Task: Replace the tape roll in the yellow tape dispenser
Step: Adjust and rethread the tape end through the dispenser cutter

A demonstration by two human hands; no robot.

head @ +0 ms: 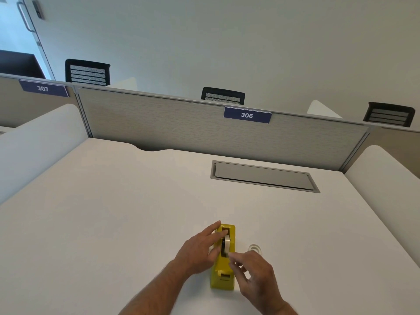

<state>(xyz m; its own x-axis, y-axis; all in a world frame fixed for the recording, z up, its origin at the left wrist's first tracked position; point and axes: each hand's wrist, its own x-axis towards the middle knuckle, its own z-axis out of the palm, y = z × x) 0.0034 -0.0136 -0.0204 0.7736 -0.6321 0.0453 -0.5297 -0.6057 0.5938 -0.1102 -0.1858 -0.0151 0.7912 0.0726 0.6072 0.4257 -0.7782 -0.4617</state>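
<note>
The yellow tape dispenser (223, 271) stands on the white desk (113, 212), its cutter end toward me. A tape roll (226, 244) sits upright in its slot. My left hand (200, 248) rests against the dispenser's left side, fingers spread along it and touching the roll. My right hand (254, 273) is at the right side, thumb and forefinger pinched near the roll's near edge; what they pinch is too small to tell. A clear tape roll (255, 248) lies flat on the desk just right of the dispenser.
A grey cable hatch (263, 176) is set in the desk farther back. A fabric divider panel (181, 123) with a "306" label closes the far edge. White side screens stand left and right. Black chairs show behind the divider.
</note>
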